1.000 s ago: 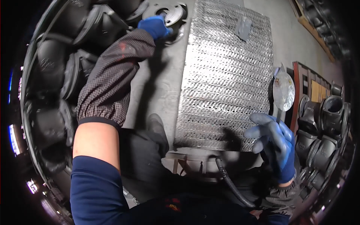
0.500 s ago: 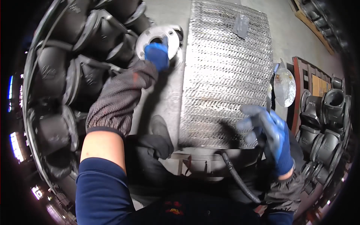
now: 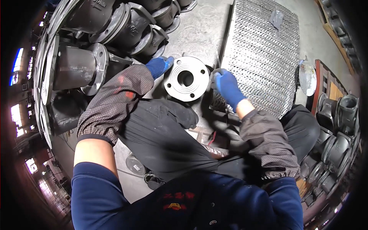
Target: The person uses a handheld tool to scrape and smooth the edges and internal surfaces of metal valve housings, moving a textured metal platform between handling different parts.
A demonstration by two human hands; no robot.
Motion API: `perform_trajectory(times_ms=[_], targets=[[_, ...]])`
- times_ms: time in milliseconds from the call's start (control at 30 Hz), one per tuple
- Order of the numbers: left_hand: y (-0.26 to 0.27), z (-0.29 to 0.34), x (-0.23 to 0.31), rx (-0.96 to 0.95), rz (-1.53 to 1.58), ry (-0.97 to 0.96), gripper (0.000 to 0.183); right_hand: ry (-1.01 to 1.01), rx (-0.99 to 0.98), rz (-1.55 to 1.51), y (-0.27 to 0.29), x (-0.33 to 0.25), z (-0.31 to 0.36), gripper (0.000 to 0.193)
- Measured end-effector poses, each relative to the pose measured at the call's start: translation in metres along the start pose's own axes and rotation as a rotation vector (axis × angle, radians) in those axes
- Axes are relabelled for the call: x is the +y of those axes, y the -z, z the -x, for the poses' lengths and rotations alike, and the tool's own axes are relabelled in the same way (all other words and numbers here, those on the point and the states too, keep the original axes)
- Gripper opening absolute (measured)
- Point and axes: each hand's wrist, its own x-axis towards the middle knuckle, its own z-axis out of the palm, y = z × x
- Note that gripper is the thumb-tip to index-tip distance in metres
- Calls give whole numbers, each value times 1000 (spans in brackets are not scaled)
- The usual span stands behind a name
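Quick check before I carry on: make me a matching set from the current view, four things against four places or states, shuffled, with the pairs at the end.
Things
1. Left hand
2. Right hand
3. Small grey piece
4. Oval metal disc

Places or states
A. Lying on the silvery textured sheet, near its far end
B. Blue-gloved, just right of the pale round flange
C. Beyond the sheet's right edge
D. Blue-gloved, at the flange's left side

Pairs: 1-D; 2-B; 3-A; 4-C
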Motion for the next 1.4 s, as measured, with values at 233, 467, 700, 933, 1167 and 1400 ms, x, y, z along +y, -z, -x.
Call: perform_trajectory(times_ms=[233,467,700,933,1167,1400], targets=[[5,-8,7,-412,3,51,61,147,33,348,-46,4,-20,31],[5,-26,22,-327,28,73,62,354,46,350,-53,35,-51,20],[68,2,44,193,37,-207,70,102,65,-376,-28,-10,-17,33],[104,71,119,355,421,-302,56,250,62,-607,60,-93,105,32],[44,31,158,178,126,-503,66,144,183,-608,94,-51,151,26],[-3,47,226,224,332,-647,48,161,49,-767,141,18,169,17]])
